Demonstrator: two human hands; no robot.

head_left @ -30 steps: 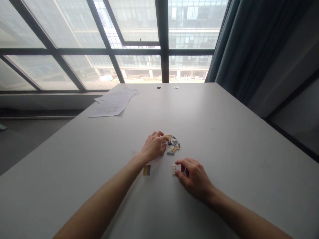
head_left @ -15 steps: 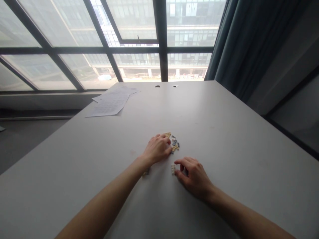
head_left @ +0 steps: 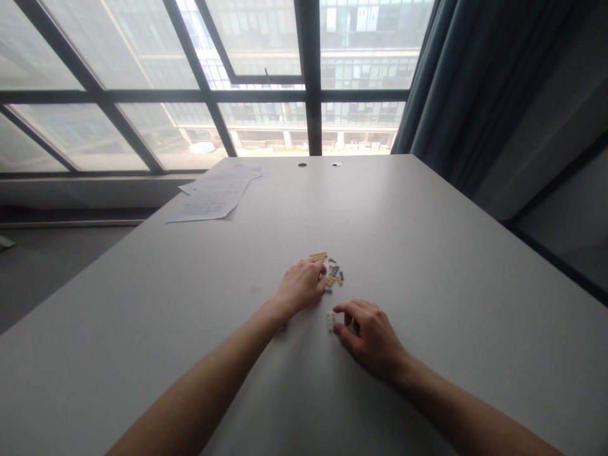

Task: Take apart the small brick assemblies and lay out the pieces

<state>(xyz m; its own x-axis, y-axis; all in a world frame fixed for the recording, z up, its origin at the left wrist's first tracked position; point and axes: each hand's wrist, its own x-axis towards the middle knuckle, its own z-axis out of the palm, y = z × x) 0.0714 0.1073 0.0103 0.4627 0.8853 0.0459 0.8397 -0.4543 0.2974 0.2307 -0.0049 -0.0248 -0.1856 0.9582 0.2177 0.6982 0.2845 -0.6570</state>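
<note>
My left hand point(head_left: 303, 285) rests at the near left side of a small heap of building bricks, its fingers curled inward. Whatever those fingers hold, if anything, is hidden. Around them lie a long tan brick point(head_left: 318, 256), a grey brick point(head_left: 335, 271), a tan brick point(head_left: 330, 280) and a small blue-grey brick point(head_left: 327, 291). My right hand point(head_left: 368, 332) lies on the table with thumb and forefinger apart. Both tips are close against the right side of a white studded brick point(head_left: 330, 322); touching or not, I cannot tell. Under my left forearm, a small grey piece point(head_left: 284, 328) partly shows.
Printed papers point(head_left: 209, 199) lie at the far left of the white table point(head_left: 427, 253). Two round cable holes, one dark hole point(head_left: 302, 164) and one white-rimmed hole point(head_left: 335, 164), sit near the far edge. Beyond are windows and a dark curtain point(head_left: 441, 82).
My left thumb has drawn back from the heap, uncovering the small blue-grey brick. The tan brick by it has shifted slightly. My right hand stays beside the white brick.
</note>
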